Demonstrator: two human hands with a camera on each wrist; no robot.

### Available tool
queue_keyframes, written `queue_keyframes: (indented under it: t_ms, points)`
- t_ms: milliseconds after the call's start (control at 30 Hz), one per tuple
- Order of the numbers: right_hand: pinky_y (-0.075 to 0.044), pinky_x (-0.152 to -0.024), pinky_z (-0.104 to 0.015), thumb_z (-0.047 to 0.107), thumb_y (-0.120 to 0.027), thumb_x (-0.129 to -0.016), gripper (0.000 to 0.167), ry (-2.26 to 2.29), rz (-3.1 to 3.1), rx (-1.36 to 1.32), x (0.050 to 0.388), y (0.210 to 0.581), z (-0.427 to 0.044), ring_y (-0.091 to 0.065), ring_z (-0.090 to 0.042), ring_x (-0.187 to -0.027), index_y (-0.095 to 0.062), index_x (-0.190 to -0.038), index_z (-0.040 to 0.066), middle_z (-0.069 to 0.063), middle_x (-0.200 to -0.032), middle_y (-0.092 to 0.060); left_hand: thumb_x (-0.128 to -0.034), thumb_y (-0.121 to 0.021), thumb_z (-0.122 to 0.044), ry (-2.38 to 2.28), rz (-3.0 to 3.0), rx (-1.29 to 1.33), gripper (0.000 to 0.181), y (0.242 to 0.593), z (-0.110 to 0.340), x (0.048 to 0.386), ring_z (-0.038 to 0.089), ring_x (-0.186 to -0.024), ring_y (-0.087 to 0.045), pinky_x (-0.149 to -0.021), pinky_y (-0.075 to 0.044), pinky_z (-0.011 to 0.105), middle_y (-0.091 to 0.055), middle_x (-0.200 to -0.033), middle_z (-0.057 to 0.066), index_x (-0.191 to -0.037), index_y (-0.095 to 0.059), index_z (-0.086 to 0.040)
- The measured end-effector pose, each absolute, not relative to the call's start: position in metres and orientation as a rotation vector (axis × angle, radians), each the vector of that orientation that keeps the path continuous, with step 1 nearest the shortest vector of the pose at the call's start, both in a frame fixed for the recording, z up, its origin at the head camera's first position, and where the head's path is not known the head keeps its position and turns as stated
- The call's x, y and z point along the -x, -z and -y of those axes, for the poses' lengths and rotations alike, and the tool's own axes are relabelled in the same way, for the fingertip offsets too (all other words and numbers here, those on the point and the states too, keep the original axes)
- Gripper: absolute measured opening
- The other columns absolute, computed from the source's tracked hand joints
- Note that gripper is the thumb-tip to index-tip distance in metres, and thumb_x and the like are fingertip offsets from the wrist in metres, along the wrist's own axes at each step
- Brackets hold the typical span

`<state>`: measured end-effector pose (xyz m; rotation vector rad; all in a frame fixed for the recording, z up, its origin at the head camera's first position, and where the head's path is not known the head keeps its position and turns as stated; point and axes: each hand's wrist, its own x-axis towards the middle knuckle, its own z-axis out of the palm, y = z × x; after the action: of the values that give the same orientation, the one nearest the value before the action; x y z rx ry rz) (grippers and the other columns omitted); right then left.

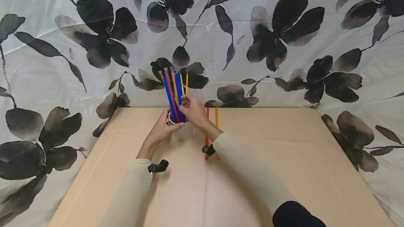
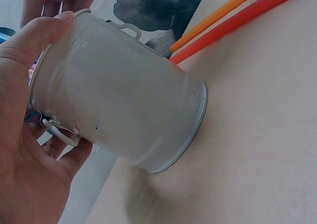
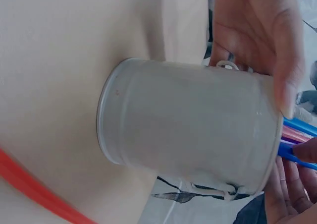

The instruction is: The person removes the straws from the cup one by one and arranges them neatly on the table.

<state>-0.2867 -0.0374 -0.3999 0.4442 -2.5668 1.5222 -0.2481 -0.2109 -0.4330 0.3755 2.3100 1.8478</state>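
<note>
A small whitish metal pail point(image 1: 185, 131) with little side handles holds several long, slender sticks point(image 1: 170, 94) in blue, red and yellow, some with greyish tips. My left hand point(image 1: 160, 128) grips the pail at its rim, the thumb over the near side and fingers around the handle side, as the left wrist view shows. At the pail's mouth, my right hand point(image 1: 195, 110) pinches a blue stick point(image 3: 288, 151) with the thumb on it. Whether the pail's base point(image 2: 195, 130) touches the table cannot be told.
A red stick point(image 1: 207, 125) and an orange stick point(image 1: 216, 116) lie side by side on the tan table point(image 1: 268, 143), partly under my right forearm. Floral cloth point(image 1: 233, 69) hangs behind the table's far edge. Both wrists carry dark devices point(image 1: 158, 166).
</note>
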Motion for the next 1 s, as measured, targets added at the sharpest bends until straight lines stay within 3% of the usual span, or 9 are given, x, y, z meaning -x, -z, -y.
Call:
queue_keyframes:
  t_ms: [200,533,1000]
  points:
    - [-0.059,-0.084,-0.025,0.007,-0.071,-0.094,0.031,-1.674,2.445,-0.488,0.288,0.395,0.031,-0.068,-0.018,-0.091,-0.064,-0.123,-0.001,-0.01,-0.104,-0.07,-0.0894,-0.079,-0.015,-1.82,-2.322,-0.352,0.087,0.421,0.21,0.24,0.037,-0.145,-0.038,-0.123,-0.025,0.054,-0.038,-0.156,0.019,-0.156,-0.023,-0.009]
    - [-0.058,-0.088,-0.026,0.015,-0.07,-0.097,0.032,-1.747,2.36,-0.458,0.285,0.393,0.022,-0.065,-0.018,-0.095,-0.063,-0.128,0.005,-0.007,-0.106,-0.067,-0.091,-0.077,-0.018,-1.792,-2.338,-0.322,0.087,0.422,0.211,0.24,0.035,-0.149,-0.032,-0.124,-0.021,0.054,-0.034,-0.16,0.016,-0.158,-0.022,-0.015]
    - [-0.06,-0.084,-0.028,0.015,-0.069,-0.098,0.031,-1.863,2.183,-0.442,0.285,0.384,0.012,-0.066,-0.019,-0.099,-0.065,-0.128,0.009,-0.008,-0.109,-0.067,-0.09,-0.079,-0.019,-1.789,-2.336,-0.314,0.089,0.421,0.211,0.24,0.036,-0.149,-0.031,-0.124,-0.02,0.054,-0.034,-0.159,0.017,-0.158,-0.022,-0.012]
